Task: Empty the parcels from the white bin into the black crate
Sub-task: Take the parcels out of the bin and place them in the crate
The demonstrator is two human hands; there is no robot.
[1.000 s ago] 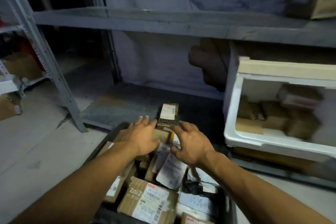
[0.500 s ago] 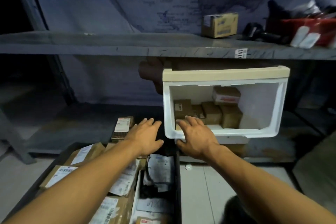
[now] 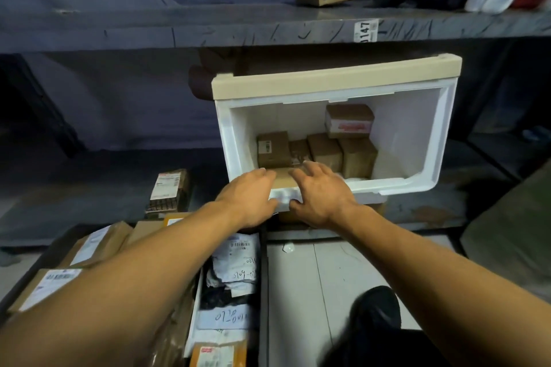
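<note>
At low shelf, left hand [image 3: 250,197] and right hand [image 3: 320,197] spread over white plastic bin [image 3: 423,140] front lip, apparently touching flat brown parcel [image 3: 281,177], black crate [image 3: 264,277] below

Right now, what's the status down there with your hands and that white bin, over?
Both hands, left and right, open at white plastic bin's front lip. Brown cardboard parcels still inside. Black crate below-left, already holding parcels. Nothing blocking.
</note>
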